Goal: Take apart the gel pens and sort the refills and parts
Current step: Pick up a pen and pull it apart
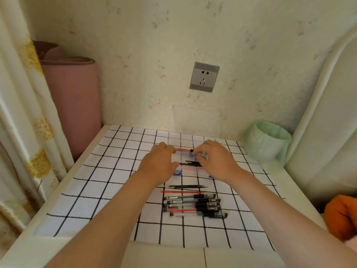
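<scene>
Several whole gel pens [193, 205] with black caps lie in a stack on the checked cloth near me. Just beyond them lie loose black refills [186, 187] and one red refill [181, 192]. Farther off stands a clear plastic box [190, 171] with blue clips; black parts [191, 163] lie inside it. Over the box's far edge both hands hold a red gel pen [183, 150]. My left hand [158, 163] pinches its left end. My right hand [216, 161] pinches its black right end.
The white cloth with a black grid [108, 182] covers the table. A clear lid [197, 120] leans against the back wall. A green-lined bin [268, 142] stands at the right, a pink rolled mat [73, 105] at the left, orange fabric [342, 215] at the right edge.
</scene>
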Demonstrator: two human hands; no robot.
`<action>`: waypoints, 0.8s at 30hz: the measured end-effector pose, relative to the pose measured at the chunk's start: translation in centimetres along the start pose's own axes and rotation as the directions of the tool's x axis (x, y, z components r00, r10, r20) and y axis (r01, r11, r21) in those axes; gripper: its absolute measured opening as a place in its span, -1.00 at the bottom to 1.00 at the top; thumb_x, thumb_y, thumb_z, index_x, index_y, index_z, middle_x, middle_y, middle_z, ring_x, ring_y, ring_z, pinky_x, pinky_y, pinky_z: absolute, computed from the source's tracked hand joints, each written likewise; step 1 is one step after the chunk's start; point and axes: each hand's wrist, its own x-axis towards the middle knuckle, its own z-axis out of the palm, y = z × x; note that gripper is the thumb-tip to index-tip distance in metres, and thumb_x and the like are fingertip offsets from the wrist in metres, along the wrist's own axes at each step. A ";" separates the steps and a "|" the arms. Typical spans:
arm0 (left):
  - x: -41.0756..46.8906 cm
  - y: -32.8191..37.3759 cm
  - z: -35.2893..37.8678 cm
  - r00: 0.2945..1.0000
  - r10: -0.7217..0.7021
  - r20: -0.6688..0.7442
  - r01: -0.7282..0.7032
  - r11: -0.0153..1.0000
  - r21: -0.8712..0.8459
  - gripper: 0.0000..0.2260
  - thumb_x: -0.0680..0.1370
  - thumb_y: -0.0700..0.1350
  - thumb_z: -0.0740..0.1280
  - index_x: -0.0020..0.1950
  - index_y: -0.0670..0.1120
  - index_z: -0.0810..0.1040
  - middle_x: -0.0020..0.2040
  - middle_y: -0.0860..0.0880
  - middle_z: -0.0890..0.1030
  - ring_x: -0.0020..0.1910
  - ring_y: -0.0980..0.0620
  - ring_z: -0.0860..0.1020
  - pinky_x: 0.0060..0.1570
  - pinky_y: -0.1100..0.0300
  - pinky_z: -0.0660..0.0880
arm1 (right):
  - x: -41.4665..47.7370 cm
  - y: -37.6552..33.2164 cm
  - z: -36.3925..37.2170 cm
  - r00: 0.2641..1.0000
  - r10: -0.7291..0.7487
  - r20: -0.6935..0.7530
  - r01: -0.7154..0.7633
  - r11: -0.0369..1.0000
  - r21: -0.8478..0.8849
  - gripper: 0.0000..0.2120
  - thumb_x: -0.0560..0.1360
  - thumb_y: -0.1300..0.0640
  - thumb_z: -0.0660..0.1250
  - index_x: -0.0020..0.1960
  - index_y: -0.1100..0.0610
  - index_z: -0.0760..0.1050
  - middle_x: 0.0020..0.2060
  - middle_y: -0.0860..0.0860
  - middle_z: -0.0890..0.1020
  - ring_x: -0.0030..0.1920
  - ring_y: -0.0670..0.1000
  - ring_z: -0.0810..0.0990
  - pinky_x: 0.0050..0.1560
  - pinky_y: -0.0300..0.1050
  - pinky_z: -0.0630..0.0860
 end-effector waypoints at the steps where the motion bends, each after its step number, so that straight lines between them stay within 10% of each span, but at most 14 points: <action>1: -0.1 0.4 -0.2 1.000 0.020 0.005 -0.020 0.999 -0.028 -0.68 0.59 0.02 0.30 0.33 0.00 0.46 0.19 0.02 0.47 0.21 0.02 0.44 0.15 0.11 0.47 | -0.7 -0.5 -0.4 1.000 -0.015 0.020 0.014 0.999 0.034 -0.83 0.55 0.13 0.32 0.07 -0.05 0.64 -0.05 -0.11 0.60 -0.03 -0.07 0.52 0.05 -0.11 0.49; 9: -2.6 3.0 -0.7 0.931 0.114 0.346 -0.098 0.993 -0.063 -0.91 0.53 -0.02 0.36 0.00 0.10 0.63 -0.07 0.15 0.61 -0.08 0.16 0.56 0.00 0.18 0.55 | -5.0 -0.8 -2.1 0.921 0.013 0.390 -0.022 1.000 0.017 -0.87 0.49 0.03 0.40 0.01 -0.11 0.66 -0.12 -0.18 0.62 -0.15 -0.21 0.55 -0.11 -0.25 0.50; 24: -3.4 4.3 -0.2 0.896 0.055 0.440 -0.122 0.984 0.127 -0.85 0.52 -0.03 0.38 0.07 0.09 0.66 -0.14 0.21 0.56 -0.09 0.18 0.53 -0.05 0.25 0.50 | -6.1 -0.5 -1.8 0.912 0.015 0.410 0.052 0.987 -0.152 -0.83 0.51 -0.01 0.38 0.06 -0.03 0.66 -0.04 -0.10 0.67 -0.02 -0.05 0.59 -0.02 -0.13 0.50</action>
